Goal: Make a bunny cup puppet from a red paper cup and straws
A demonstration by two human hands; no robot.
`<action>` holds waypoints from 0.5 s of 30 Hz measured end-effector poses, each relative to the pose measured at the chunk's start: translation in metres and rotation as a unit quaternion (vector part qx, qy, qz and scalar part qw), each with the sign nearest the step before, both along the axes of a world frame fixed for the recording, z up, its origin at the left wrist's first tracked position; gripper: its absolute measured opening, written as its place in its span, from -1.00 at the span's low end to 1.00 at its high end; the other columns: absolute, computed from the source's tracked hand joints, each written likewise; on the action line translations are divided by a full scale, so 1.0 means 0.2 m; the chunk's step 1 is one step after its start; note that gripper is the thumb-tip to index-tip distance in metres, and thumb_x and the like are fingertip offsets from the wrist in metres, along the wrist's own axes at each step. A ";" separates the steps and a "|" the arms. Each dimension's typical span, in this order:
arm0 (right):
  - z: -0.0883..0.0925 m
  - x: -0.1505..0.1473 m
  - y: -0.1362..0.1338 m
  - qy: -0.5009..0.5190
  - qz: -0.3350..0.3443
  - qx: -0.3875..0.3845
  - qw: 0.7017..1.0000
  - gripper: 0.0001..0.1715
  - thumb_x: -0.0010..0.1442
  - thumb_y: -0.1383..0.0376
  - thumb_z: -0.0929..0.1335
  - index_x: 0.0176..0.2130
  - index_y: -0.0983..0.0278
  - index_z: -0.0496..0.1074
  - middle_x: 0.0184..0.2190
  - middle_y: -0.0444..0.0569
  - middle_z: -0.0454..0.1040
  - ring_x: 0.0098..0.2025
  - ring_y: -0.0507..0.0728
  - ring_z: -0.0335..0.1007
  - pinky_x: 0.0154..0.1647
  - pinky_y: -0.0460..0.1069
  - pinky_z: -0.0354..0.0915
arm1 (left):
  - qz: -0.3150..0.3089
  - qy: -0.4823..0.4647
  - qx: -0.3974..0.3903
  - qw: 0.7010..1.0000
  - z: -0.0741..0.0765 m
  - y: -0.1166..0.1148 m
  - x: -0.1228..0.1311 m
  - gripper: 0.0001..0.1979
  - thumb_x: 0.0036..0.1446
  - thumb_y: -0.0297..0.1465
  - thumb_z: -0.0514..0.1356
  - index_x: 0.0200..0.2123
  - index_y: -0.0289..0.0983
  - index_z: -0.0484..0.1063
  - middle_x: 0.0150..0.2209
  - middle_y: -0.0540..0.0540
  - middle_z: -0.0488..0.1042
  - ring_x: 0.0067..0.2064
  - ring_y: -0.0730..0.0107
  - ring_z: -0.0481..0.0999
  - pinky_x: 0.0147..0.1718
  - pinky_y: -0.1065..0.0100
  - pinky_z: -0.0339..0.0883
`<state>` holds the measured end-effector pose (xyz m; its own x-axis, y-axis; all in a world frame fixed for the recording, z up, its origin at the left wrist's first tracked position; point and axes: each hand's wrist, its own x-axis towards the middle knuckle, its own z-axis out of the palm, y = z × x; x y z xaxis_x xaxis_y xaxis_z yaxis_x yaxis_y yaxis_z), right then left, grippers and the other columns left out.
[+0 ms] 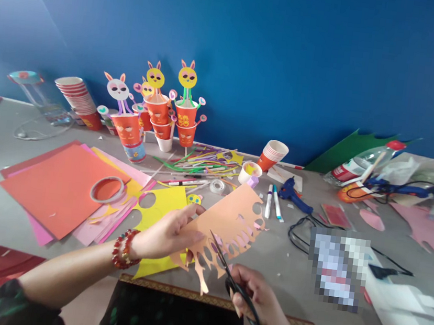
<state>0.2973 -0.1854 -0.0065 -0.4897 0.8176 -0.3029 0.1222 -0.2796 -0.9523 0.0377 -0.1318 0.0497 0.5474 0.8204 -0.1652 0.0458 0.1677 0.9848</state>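
Note:
My left hand [172, 233], with red bead bracelets at the wrist, pinches a peach sheet of paper [221, 210] by its left side. Cut-out holes and ragged strips run along the sheet's lower and right edges. In my right hand [258, 294] is a pair of black-handled scissors [239, 286], fingers through the loops. Its blades lie over the sheet's cut lower edge, pointing up and left; I cannot tell whether paper is between them. Below the peach sheet, a yellow sheet [168, 201] with round holes lies on the table, partly hidden by my left hand.
Coloured paper sheets [51, 189] lie at left under a tape roll [95, 189]. Decorated red cups [128, 130] with paper animal heads stand behind. A blue glue gun [295, 196], markers [268, 200] and a black cable [291, 235] lie right. A plastic bottle [367, 162] leans farther right.

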 end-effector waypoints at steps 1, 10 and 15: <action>0.00 0.00 0.00 0.001 -0.001 0.000 1.000 -0.21 -0.11 -0.38 0.42 -0.49 0.23 0.16 -0.60 -0.27 0.17 -0.62 -0.08 0.06 -0.60 -0.14 0.06 | 0.001 0.004 0.004 1.000 0.00 0.00 0.00 -0.66 0.27 -0.19 0.20 -0.06 -0.27 0.21 -0.25 -0.14 0.55 -0.39 0.28 0.63 -0.47 0.38 0.47; -0.03 0.02 -0.01 0.007 0.005 0.006 1.000 -0.26 -0.03 -0.33 0.42 -0.46 0.23 0.17 -0.58 -0.28 0.15 -0.61 -0.08 0.05 -0.58 -0.14 0.05 | -0.006 0.031 0.035 0.999 0.01 0.01 -0.01 -0.70 0.30 -0.23 0.18 -0.05 -0.28 0.24 -0.25 -0.15 0.57 -0.40 0.32 0.62 -0.46 0.39 0.47; -0.02 0.02 0.00 -0.011 0.009 0.012 1.000 -0.26 -0.03 -0.32 0.43 -0.49 0.22 0.15 -0.62 -0.28 0.15 -0.62 -0.08 0.04 -0.59 -0.13 0.06 | -0.018 0.034 0.036 0.999 0.01 0.01 -0.02 -0.71 0.31 -0.24 0.16 -0.03 -0.27 0.23 -0.22 -0.15 0.59 -0.40 0.35 0.62 -0.46 0.40 0.46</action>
<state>0.3013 -0.1860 -0.0113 -0.4983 0.8159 -0.2933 0.1480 -0.2533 -0.9560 0.0344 -0.1297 0.0513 0.5666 0.8114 -0.1437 0.1181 0.0926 0.9887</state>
